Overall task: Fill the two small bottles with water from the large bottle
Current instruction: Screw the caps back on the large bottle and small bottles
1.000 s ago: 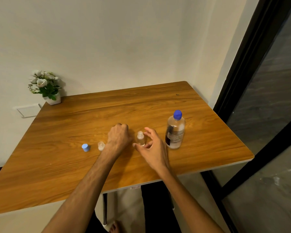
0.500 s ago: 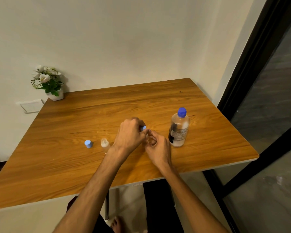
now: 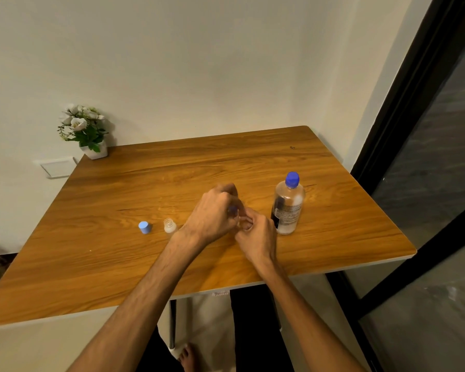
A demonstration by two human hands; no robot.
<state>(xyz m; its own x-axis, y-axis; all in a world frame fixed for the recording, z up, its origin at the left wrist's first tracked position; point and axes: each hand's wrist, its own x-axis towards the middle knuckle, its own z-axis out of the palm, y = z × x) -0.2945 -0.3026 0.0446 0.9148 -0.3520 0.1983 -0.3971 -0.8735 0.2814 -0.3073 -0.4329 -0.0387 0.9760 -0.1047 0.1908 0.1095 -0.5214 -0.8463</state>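
My left hand (image 3: 212, 216) pinches a small blue cap (image 3: 232, 209) right above a small clear bottle (image 3: 238, 222), which is mostly hidden between my hands. My right hand (image 3: 258, 237) is curled around that bottle on the wooden table (image 3: 253, 162). The second small bottle (image 3: 169, 225) stands uncapped to the left of my left wrist, with its light blue cap (image 3: 145, 227) lying beside it. The large clear bottle (image 3: 287, 210), with a blue cap screwed on and a dark label, stands upright just right of my right hand.
A white pot of artificial flowers (image 3: 87, 130) sits at the table's far left corner against the wall. A wall socket plate (image 3: 57, 166) is below it. A dark-framed glass door (image 3: 427, 157) runs along the right. The table's front edge is close to my body.
My left hand moved right and now shows the blue cap at its fingertips. My right hand went from open beside the small bottle to closed around it. Both hands now meet.
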